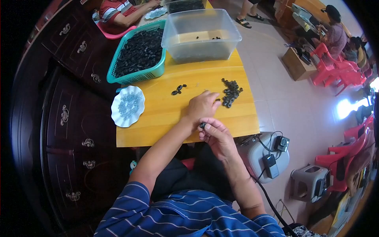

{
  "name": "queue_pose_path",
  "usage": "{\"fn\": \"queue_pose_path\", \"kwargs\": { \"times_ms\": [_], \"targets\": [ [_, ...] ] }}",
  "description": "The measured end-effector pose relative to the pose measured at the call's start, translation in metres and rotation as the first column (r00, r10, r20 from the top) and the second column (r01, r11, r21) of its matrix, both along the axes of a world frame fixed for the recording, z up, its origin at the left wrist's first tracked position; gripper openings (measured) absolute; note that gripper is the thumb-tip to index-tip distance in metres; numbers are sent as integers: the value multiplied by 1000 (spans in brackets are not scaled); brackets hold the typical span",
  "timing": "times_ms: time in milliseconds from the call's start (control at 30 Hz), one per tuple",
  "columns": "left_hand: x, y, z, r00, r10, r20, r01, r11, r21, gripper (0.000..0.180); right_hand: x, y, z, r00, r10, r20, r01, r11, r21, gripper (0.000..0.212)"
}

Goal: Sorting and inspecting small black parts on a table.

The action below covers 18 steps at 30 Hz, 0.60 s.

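Note:
My left hand (202, 106) reaches over the yellow table, its thumb and fingers closing around a small black part (218, 100) beside a pile of black oval plastic parts (230, 94). Nearer to me, my right hand (219, 138) pinches another small black plastic part (203, 125) between thumb and fingers. Part of that piece is hidden by the fingertips. A small group of black parts (179, 90) lies on the table beyond my left hand. To the left, a white scalloped plate (115, 112) holds many tiny clear pieces.
A teal basket (158, 72) full of black parts stands at the far left, next to a clear plastic bin (197, 51) with a few parts inside. Dark drawers (65, 130) line the left. A grey stool (252, 158) with cabled devices stands right. Other people sit nearby.

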<state>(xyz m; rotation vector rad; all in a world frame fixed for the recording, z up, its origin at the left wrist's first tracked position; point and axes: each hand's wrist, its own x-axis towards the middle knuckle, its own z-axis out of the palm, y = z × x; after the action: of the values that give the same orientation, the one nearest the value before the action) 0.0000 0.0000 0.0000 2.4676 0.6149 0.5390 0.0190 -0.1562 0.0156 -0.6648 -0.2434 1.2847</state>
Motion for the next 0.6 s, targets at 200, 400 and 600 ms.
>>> {"fn": "queue_pose_path", "kwargs": {
  "times_ms": [200, 400, 600],
  "targets": [
    [4, 1, -7, 995, 4, -103, 6, 995, 99, 22, 2, -2, 2, 1000, 18, -16, -18, 1000, 11, 22],
    [-16, -1, -6, 997, 49, 63, -51, 998, 24, 13, 1, -1, 3, 1000, -7, -19, 6, 1000, -19, 20],
    [-71, 0, -6, 962, 129, 240, -1, 882, -470, 9, -1, 0, 4, 999, -11, 37, 14, 997, -72, 21]
  ]
}}
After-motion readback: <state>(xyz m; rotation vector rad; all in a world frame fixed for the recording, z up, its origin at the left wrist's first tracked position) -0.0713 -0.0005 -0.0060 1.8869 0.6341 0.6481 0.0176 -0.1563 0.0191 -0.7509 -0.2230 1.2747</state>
